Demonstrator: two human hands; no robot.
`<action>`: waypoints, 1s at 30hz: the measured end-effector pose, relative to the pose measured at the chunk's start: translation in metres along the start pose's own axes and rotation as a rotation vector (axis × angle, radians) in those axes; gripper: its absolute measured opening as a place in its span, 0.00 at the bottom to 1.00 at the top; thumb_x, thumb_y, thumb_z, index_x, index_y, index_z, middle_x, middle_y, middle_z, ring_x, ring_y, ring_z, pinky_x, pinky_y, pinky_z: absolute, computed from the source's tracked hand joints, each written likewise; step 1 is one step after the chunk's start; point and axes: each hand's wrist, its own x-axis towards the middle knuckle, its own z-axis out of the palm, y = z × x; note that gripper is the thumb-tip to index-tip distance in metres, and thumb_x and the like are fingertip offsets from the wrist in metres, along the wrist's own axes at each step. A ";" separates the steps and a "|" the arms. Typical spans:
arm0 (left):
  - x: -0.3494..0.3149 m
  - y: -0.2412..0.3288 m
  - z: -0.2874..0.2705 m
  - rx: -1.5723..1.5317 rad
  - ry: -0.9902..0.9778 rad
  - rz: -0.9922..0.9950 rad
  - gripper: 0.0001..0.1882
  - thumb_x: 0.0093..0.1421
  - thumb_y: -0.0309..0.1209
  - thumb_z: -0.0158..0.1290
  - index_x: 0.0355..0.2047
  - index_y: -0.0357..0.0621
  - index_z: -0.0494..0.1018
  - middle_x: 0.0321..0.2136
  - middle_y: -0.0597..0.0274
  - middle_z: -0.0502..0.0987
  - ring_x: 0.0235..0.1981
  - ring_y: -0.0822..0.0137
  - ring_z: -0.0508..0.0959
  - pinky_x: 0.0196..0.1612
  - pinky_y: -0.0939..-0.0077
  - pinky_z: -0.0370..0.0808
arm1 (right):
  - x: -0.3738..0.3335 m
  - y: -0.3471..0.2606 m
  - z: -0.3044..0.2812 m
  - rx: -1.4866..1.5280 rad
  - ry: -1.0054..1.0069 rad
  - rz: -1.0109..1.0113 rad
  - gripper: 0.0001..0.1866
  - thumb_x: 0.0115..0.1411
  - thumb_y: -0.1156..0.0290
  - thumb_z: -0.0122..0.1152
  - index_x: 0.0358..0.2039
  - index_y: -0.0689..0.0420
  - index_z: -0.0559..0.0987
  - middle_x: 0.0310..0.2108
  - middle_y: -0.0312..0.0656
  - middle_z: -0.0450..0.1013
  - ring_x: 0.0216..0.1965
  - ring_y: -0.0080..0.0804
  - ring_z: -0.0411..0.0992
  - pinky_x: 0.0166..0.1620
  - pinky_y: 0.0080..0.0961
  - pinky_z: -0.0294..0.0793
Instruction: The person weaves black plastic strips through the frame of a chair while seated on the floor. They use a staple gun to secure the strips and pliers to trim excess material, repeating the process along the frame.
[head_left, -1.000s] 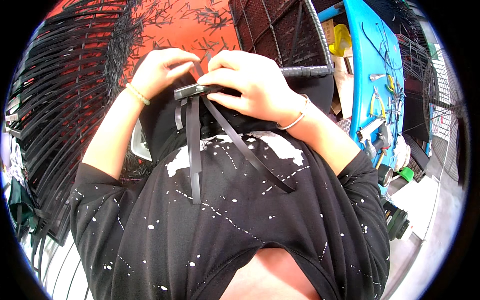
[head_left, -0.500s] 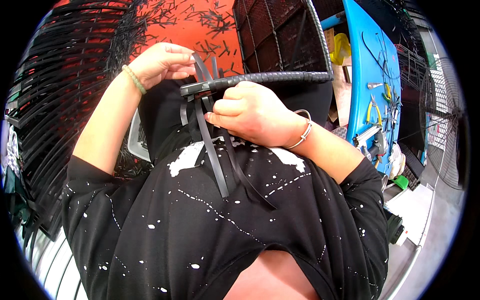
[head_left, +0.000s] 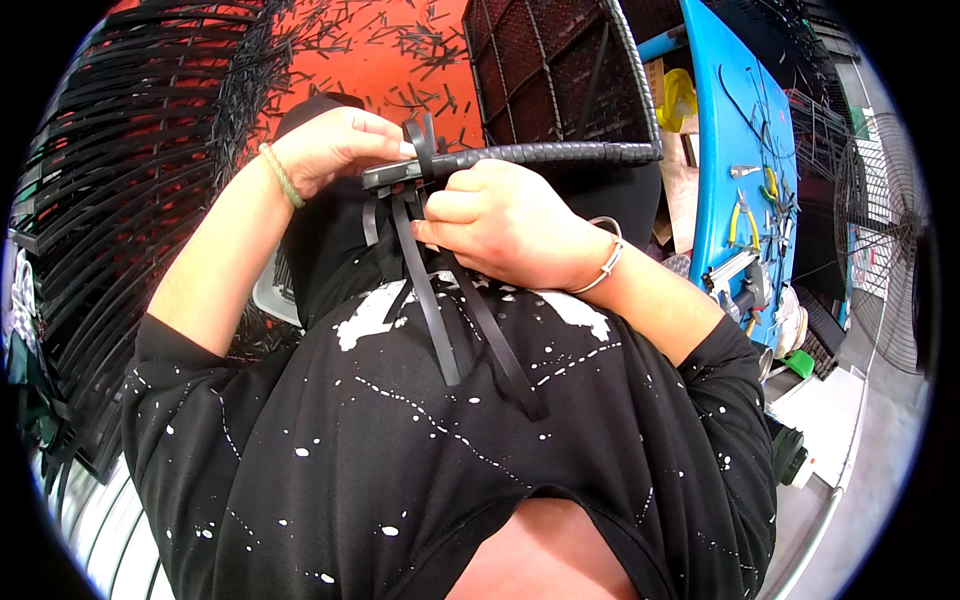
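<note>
Across my lap runs a bar of a black woven frame [head_left: 545,153], wrapped in flat strip up to near its bare left end. My left hand [head_left: 345,145], wearing a beaded bracelet, is at that end with fingertips pinched against a short looped black strip [head_left: 418,140]. Just below the bar, my right hand [head_left: 515,225], with a metal bangle, is closed, thumb and finger on a black strip [head_left: 495,345] that trails over my shirt. Another loose strip [head_left: 428,290] hangs beside it. The inner fingers of the right hand are hidden.
The frame's woven panel [head_left: 560,75] rises beyond the bar. Strip offcuts litter the red floor [head_left: 340,60]. Curved black slats [head_left: 140,150] are stacked at left. At right, a blue table [head_left: 735,120] holds yellow-handled pliers [head_left: 743,222]; a fan [head_left: 890,230] stands beyond.
My left hand has moved slightly right and down toward the bar, and the upright strip now bends over it. The strip under my right hand has shifted and hangs straighter.
</note>
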 end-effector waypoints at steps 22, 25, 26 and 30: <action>-0.030 0.008 0.005 -0.178 -0.095 0.311 0.17 0.64 0.32 0.52 0.49 0.33 0.76 0.47 0.54 0.79 0.49 0.66 0.78 0.57 0.70 0.71 | 0.022 -0.019 -0.037 -0.057 0.533 0.031 0.05 0.50 0.73 0.69 0.28 0.54 0.79 0.23 0.34 0.70 0.21 0.31 0.70 0.24 0.28 0.69; -0.048 0.022 0.018 0.289 0.116 0.537 0.15 0.60 0.32 0.55 0.43 0.34 0.78 0.44 0.57 0.78 0.48 0.65 0.76 0.54 0.70 0.70 | 0.020 -0.029 -0.035 -0.010 0.508 0.019 0.07 0.49 0.74 0.70 0.29 0.55 0.80 0.23 0.33 0.68 0.21 0.28 0.69 0.23 0.24 0.67; -0.053 0.028 0.022 0.364 0.036 0.618 0.14 0.59 0.31 0.58 0.42 0.36 0.79 0.40 0.60 0.78 0.44 0.68 0.76 0.51 0.73 0.71 | 0.019 -0.029 -0.036 0.005 0.504 0.027 0.08 0.48 0.74 0.71 0.29 0.56 0.81 0.23 0.34 0.68 0.21 0.28 0.69 0.23 0.24 0.67; -0.060 0.039 0.043 0.782 0.017 0.823 0.11 0.51 0.29 0.63 0.36 0.40 0.81 0.30 0.61 0.76 0.35 0.64 0.76 0.39 0.71 0.73 | 0.017 -0.026 -0.035 0.045 0.487 0.082 0.11 0.46 0.76 0.74 0.33 0.56 0.84 0.26 0.36 0.73 0.23 0.30 0.72 0.25 0.24 0.71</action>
